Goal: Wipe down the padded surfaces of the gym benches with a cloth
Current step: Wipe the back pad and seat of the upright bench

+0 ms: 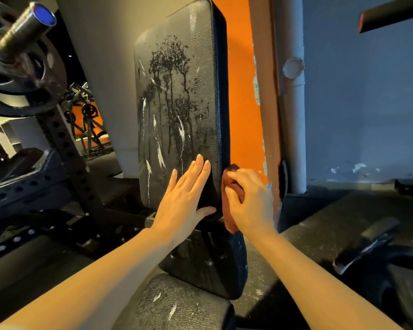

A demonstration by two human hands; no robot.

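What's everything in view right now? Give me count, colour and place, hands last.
back pad: one, black, upright at centre, wet streaks on its face
seat pad: one, black, below the back pad
cloth: one, reddish brown, at the back pad's lower right edge
barbell end: one, metal with blue cap, top left
weight plate: at least one, black, on the barbell
rack upright: one, black, perforated, left
left hand: flat on the back pad
right hand: grips the cloth

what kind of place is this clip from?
A gym, most likely: an upright padded bench back, a barbell sleeve loaded with a weight plate, and a perforated steel rack upright.
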